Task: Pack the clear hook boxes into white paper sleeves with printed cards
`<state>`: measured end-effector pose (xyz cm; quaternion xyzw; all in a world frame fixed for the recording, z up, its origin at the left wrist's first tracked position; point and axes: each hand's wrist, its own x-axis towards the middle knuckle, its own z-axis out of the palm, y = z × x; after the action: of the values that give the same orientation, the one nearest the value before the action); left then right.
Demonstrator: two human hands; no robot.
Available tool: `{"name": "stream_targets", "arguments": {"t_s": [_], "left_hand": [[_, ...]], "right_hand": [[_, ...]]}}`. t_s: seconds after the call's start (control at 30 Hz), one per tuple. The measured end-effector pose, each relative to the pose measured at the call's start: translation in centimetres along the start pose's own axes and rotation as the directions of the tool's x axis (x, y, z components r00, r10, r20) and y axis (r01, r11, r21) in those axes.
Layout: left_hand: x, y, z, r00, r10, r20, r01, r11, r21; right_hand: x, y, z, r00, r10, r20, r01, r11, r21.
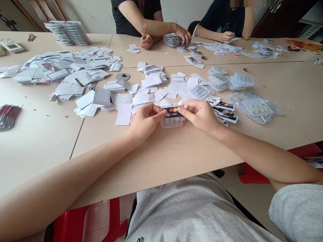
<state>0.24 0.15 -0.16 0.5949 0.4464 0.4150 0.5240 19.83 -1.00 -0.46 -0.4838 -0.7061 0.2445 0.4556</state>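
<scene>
Between my hands is a black printed label card (173,112), laid along the upper part of a small clear plastic box (172,123). The box rests on the table and has several compartments with small items I cannot make out. My left hand (146,121) is closed, pinching the card's left end between thumb and fingers. My right hand (199,114) pinches its right end in the same way. Just right of my right hand lies a pile of black-and-white printed cards (225,111). Loose white cards (143,99) spread beyond my left hand.
Clear filled boxes (257,109) are heaped at the right. A large pile of white cards (63,70) covers the left, with stacked packs (68,33) behind it. A tape roll (122,77) lies mid-table. Across the table, two people's hands (183,34) handle boxes and cards.
</scene>
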Motion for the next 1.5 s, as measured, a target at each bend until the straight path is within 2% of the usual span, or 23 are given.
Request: {"name": "stream_targets", "arguments": {"t_s": [0.3,0.53,1.5], "left_hand": [[-0.7,0.3,0.9,0.991,0.03,-0.133,-0.016,0.994,0.105],[-0.9,0.6,1.0,0.99,0.047,-0.131,-0.025,0.986,0.163],[-0.9,0.7,1.4,0.982,0.065,-0.179,-0.033,0.984,0.173]], "right_hand": [[-0.2,-0.5,0.2,0.997,-0.078,-0.016,0.077,0.995,-0.067],[-0.2,-0.6,0.3,0.995,-0.093,-0.023,0.09,0.992,-0.087],[-0.3,-0.9,0.3,0.991,-0.123,-0.047,0.116,0.984,-0.134]]}}
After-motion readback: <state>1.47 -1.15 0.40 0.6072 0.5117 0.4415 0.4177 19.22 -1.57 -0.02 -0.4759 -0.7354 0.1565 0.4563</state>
